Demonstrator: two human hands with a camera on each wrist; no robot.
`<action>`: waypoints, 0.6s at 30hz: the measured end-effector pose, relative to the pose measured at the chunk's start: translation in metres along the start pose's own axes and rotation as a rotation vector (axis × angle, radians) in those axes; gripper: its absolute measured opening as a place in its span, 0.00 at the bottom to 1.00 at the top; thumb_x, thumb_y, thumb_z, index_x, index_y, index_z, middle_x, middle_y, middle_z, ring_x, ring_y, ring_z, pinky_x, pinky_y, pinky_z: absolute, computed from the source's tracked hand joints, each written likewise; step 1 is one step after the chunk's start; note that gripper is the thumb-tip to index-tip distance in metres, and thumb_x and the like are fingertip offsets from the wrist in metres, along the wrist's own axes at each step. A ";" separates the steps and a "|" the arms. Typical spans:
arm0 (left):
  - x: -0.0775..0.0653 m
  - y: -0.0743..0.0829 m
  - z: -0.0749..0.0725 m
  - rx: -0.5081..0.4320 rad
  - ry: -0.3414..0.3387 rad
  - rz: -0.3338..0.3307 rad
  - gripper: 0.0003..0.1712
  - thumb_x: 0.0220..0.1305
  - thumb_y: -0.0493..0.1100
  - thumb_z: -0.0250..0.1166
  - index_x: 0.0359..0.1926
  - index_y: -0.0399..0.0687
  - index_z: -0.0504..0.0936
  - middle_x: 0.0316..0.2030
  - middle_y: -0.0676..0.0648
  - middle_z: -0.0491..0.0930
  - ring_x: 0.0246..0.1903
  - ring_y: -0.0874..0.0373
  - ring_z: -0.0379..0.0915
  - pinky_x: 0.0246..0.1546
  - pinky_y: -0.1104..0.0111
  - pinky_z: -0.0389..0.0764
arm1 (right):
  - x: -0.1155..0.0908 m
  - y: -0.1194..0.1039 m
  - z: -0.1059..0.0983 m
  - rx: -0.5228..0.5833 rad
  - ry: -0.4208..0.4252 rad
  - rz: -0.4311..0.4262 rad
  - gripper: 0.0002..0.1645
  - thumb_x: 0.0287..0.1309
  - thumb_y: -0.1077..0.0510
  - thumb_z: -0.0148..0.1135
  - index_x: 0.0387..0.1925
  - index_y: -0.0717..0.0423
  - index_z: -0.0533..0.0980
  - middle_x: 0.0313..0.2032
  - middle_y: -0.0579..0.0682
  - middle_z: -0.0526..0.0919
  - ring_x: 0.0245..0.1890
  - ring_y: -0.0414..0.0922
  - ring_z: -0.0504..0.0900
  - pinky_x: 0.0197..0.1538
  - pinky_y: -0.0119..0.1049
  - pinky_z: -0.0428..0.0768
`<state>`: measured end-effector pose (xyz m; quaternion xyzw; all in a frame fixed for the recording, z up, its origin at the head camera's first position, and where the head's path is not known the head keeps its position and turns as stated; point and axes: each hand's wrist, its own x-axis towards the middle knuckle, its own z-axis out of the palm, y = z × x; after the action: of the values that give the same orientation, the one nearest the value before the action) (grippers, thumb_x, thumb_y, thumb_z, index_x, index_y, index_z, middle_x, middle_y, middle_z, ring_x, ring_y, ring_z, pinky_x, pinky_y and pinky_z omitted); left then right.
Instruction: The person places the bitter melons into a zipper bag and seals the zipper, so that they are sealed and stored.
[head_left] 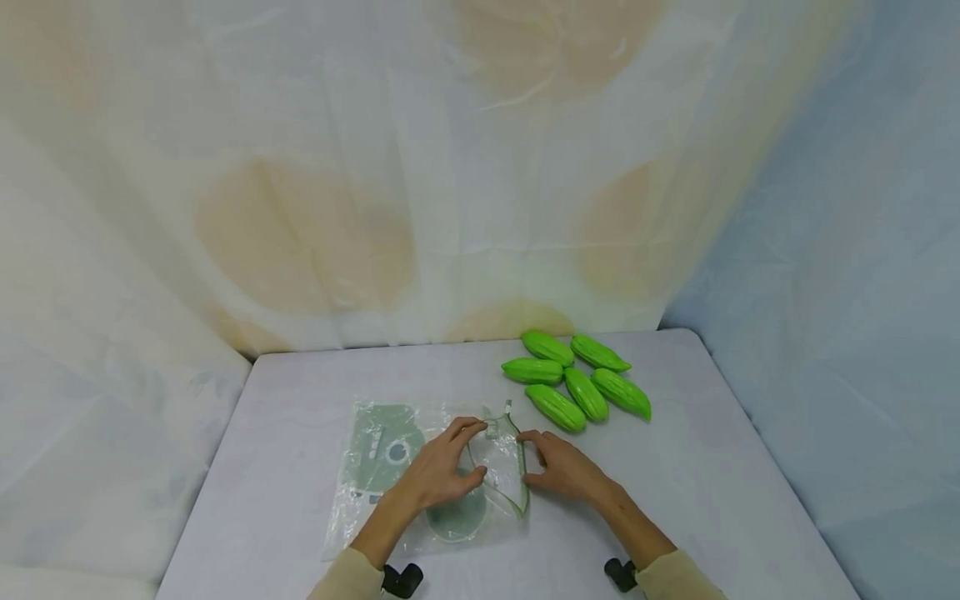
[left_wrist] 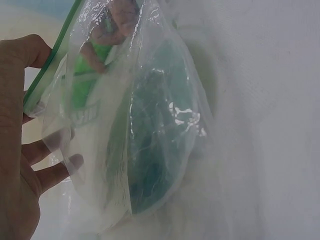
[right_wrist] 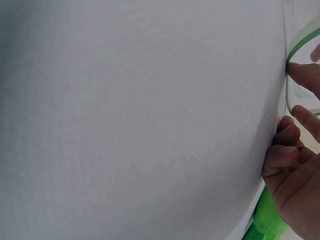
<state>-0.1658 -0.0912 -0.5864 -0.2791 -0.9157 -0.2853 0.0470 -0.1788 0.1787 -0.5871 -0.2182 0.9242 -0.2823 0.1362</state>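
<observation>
A clear plastic zip bag (head_left: 345, 517) with green printing lies on the table, its green-edged mouth spread into a loop between the two hands. On the left side of the mouth, my left hand (head_left: 441, 467) holds the rim, thumb and fingers spread apart. In the left wrist view, the green zip strip (left_wrist: 52, 57) passes under a bent digit, and lower fingers (left_wrist: 52, 175) show partly through the film. My right hand (head_left: 566, 469) holds the opposite rim (right_wrist: 288, 90) with thumb and index fingertips, its other fingers curled in the right wrist view.
Several bright green ridged gourds (head_left: 557, 407) lie in a cluster beyond the right hand. White table cloth (head_left: 660, 483) surrounds them. Patterned curtain sheets hang behind (head_left: 480, 208) and along both sides.
</observation>
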 end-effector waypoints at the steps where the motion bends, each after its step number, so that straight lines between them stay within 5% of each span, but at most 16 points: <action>1: 0.000 0.000 0.000 -0.002 0.001 0.000 0.38 0.62 0.56 0.65 0.71 0.54 0.69 0.66 0.56 0.68 0.51 0.58 0.77 0.47 0.62 0.82 | 0.000 0.000 0.000 0.001 -0.002 -0.001 0.40 0.54 0.51 0.75 0.67 0.51 0.71 0.31 0.44 0.73 0.29 0.39 0.69 0.28 0.33 0.70; 18: -0.001 0.001 0.003 0.005 -0.023 -0.001 0.39 0.63 0.58 0.64 0.73 0.53 0.67 0.67 0.55 0.66 0.48 0.57 0.78 0.46 0.62 0.82 | -0.001 0.000 0.000 -0.030 0.021 -0.023 0.37 0.54 0.49 0.76 0.64 0.48 0.72 0.32 0.42 0.73 0.30 0.37 0.70 0.30 0.32 0.71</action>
<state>-0.1643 -0.0893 -0.5884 -0.2816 -0.9172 -0.2796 0.0370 -0.1776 0.1789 -0.5867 -0.2277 0.9272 -0.2721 0.1198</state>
